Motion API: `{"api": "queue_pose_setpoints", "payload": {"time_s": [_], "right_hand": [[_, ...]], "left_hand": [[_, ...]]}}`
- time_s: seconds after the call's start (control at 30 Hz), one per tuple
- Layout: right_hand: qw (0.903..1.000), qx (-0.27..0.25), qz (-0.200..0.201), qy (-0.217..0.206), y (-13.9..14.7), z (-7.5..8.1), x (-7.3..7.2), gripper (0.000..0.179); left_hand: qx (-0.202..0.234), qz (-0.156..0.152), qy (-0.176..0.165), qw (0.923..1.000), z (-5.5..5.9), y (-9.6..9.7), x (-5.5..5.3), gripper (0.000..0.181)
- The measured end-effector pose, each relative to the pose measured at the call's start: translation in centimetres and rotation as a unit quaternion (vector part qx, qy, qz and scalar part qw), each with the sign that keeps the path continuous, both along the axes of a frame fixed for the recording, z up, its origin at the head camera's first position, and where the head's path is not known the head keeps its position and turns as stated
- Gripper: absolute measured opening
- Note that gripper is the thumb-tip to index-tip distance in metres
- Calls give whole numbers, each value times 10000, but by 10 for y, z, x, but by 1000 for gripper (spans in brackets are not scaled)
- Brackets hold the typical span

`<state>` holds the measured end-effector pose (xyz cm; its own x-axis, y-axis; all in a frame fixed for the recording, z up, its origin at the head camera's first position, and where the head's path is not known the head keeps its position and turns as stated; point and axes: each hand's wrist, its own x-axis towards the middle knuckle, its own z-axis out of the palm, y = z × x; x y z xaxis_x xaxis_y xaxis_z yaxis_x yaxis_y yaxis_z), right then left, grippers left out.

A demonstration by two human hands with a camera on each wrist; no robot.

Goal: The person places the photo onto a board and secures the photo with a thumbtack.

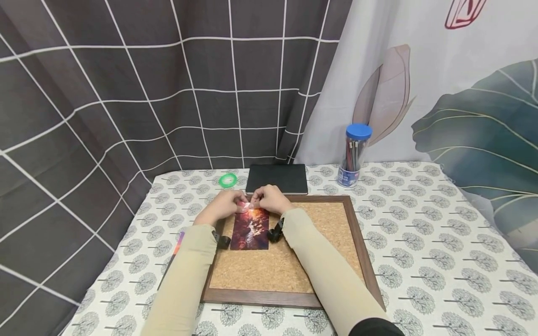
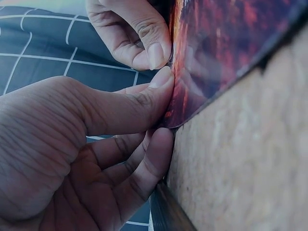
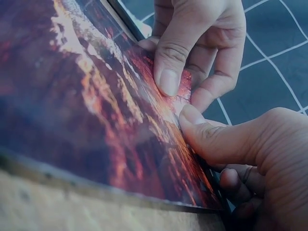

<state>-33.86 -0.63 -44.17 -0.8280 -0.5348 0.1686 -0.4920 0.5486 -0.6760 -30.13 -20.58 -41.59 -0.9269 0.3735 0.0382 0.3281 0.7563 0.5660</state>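
Photo (image 1: 250, 232) in red and orange lies over the far left part of a cork board (image 1: 256, 273) with a brown frame (image 1: 260, 297); the left hand (image 1: 222, 204) and the right hand (image 1: 272, 199) pinch its far edge between thumb and fingers, thumbs close together. Beyond the frame lie a black notebook (image 1: 277, 178) and a green ring (image 1: 221, 181), and a pen jar (image 1: 353, 157) stands to their right

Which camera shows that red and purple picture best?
The head view: the picture shows almost whole, with the left hand and right hand covering bits near its top. Both wrist views show only slanted, close-up parts of it.
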Motion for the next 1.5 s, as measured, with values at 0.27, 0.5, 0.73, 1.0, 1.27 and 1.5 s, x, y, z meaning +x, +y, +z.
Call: {"api": "queue_pose_setpoints", "payload": {"time_s": [0.27,0.5,0.73,1.0,1.27,1.5], "right_hand": [[9999,19,-90,-124,-2,0,0,4],[9987,-66,-329,-386,-5,3,4,6],[9993,-2,-202,-303,-4,3,4,6],[9996,-14,11,-273,2,6,4,6],[9990,-101,-52,-431,3,5,5,6],[9987,-159,-239,-431,-1,6,6,7]], "left_hand": [[-31,34,-36,10000,3,1,2,17],[-36,15,-28,10000,3,2,3,16],[-13,-13,-6,10000,3,2,3,16],[-85,-13,32,10000,1,0,1,18],[-148,-56,74,9998,1,-1,0,21],[-85,115,69,9999,2,0,1,21]]}}
